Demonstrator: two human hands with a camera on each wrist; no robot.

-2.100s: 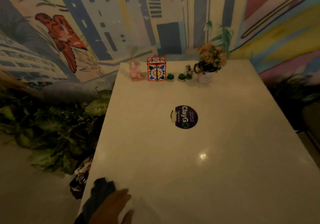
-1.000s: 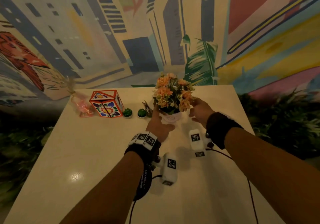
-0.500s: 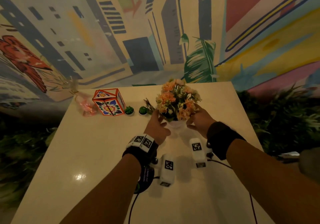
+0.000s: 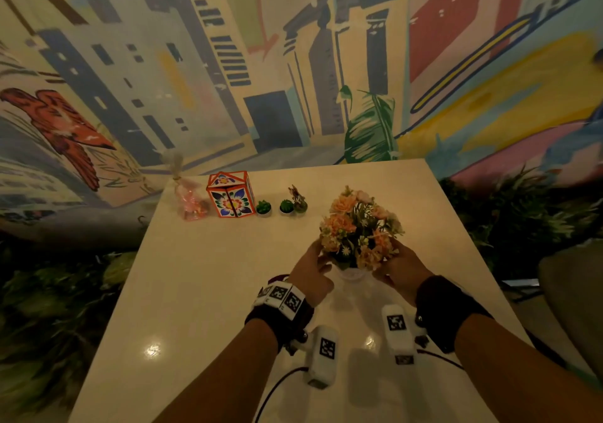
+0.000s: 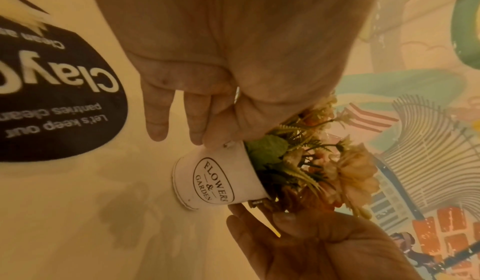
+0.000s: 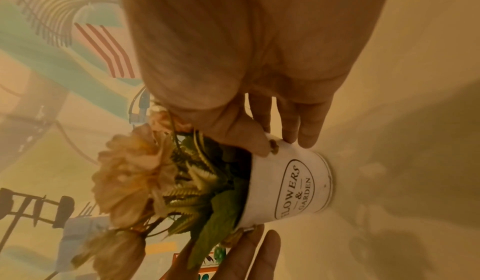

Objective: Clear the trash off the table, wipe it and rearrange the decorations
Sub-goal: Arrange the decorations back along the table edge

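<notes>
I have both hands on the flower pot [image 4: 353, 273], a small white bucket printed "FLOWERS & GARDEN", one per side. Left hand [image 4: 311, 274] pinches the rim, thumb at the handle lug, other fingers loose and pointing down at the table [image 4: 202, 292]. Right hand [image 4: 402, 270] does the same on the opposite rim, thumb on the lug, fingers alongside the wall.

Hard to read: from the head view the orange bouquet [image 4: 359, 228] covers nearly all of the pot, only a sliver of white shows between my hands. Cannot tell whether the pot base touches the table or sits just above it; the wrist views show a shadow right under it. Dim warm light, wrist views soft.

The dark round "ClayGo" sticker [image 5: 49, 91] lies on the table just to the outside of my left hand, cut off by the left wrist frame edge and hidden in the head view.

Room: bare tabletop on every side of my hands. Ahead and to the left, along the far edge by the mural wall [image 4: 293, 63]: pink wrapped item [image 4: 189, 200], painted house-shaped box [image 4: 231, 199], two tiny green potted plants [image 4: 263, 207], small figurine [image 4: 298, 199], all well apart from my hands. Right table edge near my right forearm; foliage [image 4: 522, 220] beyond it.
</notes>
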